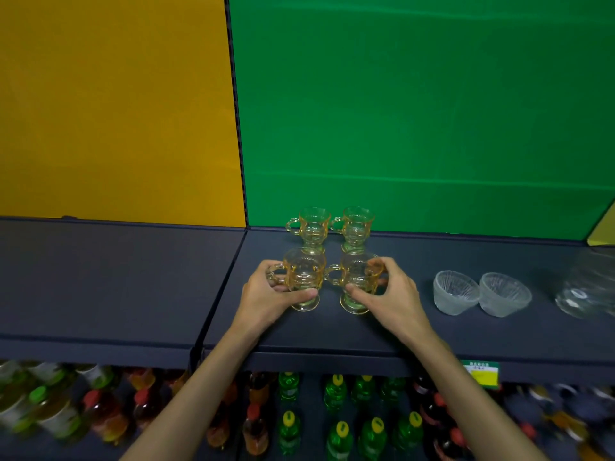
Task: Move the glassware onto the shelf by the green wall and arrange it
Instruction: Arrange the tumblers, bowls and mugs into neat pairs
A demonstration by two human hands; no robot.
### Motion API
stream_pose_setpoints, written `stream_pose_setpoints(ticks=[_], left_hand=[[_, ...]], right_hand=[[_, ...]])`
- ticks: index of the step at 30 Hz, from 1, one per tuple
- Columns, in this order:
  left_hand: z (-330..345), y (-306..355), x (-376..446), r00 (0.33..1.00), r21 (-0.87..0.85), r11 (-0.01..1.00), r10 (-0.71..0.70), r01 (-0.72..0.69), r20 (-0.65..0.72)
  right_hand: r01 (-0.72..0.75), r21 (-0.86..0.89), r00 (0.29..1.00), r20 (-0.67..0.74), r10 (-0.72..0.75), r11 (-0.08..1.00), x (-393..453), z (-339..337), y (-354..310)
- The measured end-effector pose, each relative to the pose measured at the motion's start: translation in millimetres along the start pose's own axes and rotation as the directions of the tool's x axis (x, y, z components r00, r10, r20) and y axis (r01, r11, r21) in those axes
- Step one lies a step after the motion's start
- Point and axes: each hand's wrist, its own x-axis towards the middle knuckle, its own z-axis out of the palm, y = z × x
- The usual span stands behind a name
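- Amber near-left mug (304, 277) is gripped by the left hand (271, 294), near-right mug (357, 282) by the right hand (387, 291).
- Set both squarely before the far mugs (312, 226) on the shelf (432, 331), handles left, then release gently.

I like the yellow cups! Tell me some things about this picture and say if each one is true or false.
1. Four amber cups stand on the shelf. True.
2. The left hand holds a bowl. False: it grips the front left cup.
3. The right hand holds the front right cup. True.
4. The two clear bowls sit left of the cups. False: they sit to the right.
5. The wall behind the cups is red. False: it is green.
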Motion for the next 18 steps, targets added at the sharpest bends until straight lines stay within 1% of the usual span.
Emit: stream_pose_setpoints(ticks=[8, 11, 13, 15, 18], left_hand=[[2.1, 1.5, -4.0, 1.0, 0.005, 1.0, 0.0, 0.0, 0.017], [-2.3, -1.9, -2.0, 0.997, -0.052, 0.998, -0.027, 0.031, 0.076], [-9.0, -6.1, 2.4, 0.99, -0.071, 0.996, -0.036, 0.046, 0.139], [-19.2, -7.4, 6.0, 0.977, 0.0, 1.0, -0.019, 0.02, 0.213], [-40.0, -4.2, 13.2, 0.94, 0.158, 0.984, 0.024, -0.082, 0.341]], right_hand=[[-0.008, 0.016, 1.0, 0.015, 0.008, 1.0, -3.8, -4.0, -0.7], [-0.024, 0.032, 0.999, 0.044, 0.022, 0.999, -2.6, -5.6, -0.2], [-0.054, 0.084, 0.995, 0.084, 0.047, 0.995, -0.9, -8.8, 0.8], [-0.067, 0.131, 0.993, 0.108, 0.053, 0.989, 1.7, -13.3, 1.2], [-0.047, 0.16, 0.993, 0.117, 0.028, 0.986, 6.0, -21.4, -1.6]])
